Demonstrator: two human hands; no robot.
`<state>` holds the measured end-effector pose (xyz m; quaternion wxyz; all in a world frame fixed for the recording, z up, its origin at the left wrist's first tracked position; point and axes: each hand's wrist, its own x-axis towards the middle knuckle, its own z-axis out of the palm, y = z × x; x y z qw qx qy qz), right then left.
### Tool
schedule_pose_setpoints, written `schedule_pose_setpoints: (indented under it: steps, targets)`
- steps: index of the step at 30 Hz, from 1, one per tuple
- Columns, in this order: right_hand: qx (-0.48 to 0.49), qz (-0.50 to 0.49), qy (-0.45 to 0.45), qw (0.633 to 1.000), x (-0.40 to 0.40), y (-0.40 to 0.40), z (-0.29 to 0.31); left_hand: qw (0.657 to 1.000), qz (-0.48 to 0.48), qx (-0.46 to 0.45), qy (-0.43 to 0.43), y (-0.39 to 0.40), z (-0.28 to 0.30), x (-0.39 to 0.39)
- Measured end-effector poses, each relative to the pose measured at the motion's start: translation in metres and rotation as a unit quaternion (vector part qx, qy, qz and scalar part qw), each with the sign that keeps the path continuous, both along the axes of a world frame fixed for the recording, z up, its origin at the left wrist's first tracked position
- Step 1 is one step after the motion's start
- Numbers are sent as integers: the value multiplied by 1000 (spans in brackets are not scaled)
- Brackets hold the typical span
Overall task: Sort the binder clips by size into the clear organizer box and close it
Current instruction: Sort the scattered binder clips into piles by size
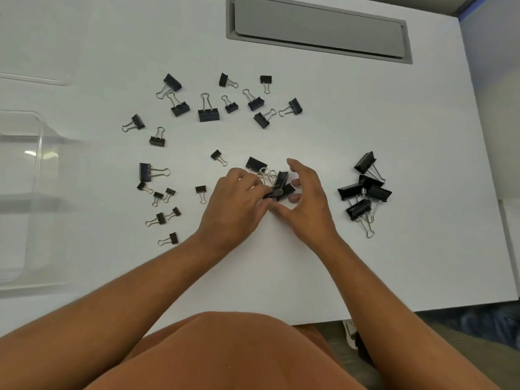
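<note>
Black binder clips lie scattered on a white table (365, 114). A small tangle of large clips (277, 181) sits at the centre between my hands. My left hand (236, 204) pinches the tangle from the left. My right hand (306, 204) cups it from the right, fingers spread and curled. A heap of large clips (365, 190) lies to the right. Medium clips (208, 111) spread across the far middle, and several small clips (166, 204) sit at the left. The clear organizer box (33, 175) stands open at the left edge, partly cut off.
A grey recessed cable flap (318, 29) is set into the far side of the table. The table's near edge runs close to my body, and the right edge drops off beyond the heap of large clips. A shoe (349, 333) shows on the floor below.
</note>
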<state>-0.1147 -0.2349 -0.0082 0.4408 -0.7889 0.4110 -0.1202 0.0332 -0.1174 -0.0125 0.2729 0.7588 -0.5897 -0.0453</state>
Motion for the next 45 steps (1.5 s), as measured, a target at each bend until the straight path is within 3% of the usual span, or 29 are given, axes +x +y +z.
schedule_pose_setpoints:
  steps: [5, 10, 13, 15, 18, 25, 29, 32, 35, 39, 45]
  targets:
    - [-23, 39, 40, 998, 0, 0, -6, 998, -8, 53, 17, 1, -18, 8]
    - [-31, 26, 43, 998, 2, 1, -7, 998, -11, 18, 65, 0, -10, 24]
    - [-34, 19, 47, 998, 3, -1, -7, 994, 106, -16, 37, -13, -4, 51]
    - [-32, 14, 54, 998, 4, -2, -6, 980, 194, 11, 30, -27, -1, 75]
    - [-28, 11, 68, 997, 7, -3, -3, 971, 228, 75, 18, -50, -3, 104]
    - [-20, 9, 74, 997, 8, -5, -4, 971, 209, 107, -48, -76, -12, 119]
    - [-17, 3, 64, 998, 7, -4, -6, 973, 216, 77, 20, -69, -9, 113]
    - [-11, 0, 51, 999, 6, -4, -7, 971, 211, -12, 115, -56, 8, 99]
    - [-4, -1, 41, 999, 3, -4, -9, 977, 146, -80, 135, -35, 24, 70]
    - [0, -2, 26, 1000, 2, -5, -8, 986, 56, -48, 151, -6, 15, 29]
    - [18, -6, 15, 1000, 0, -9, -5, 984, 33, 3, 176, 3, -6, 1]
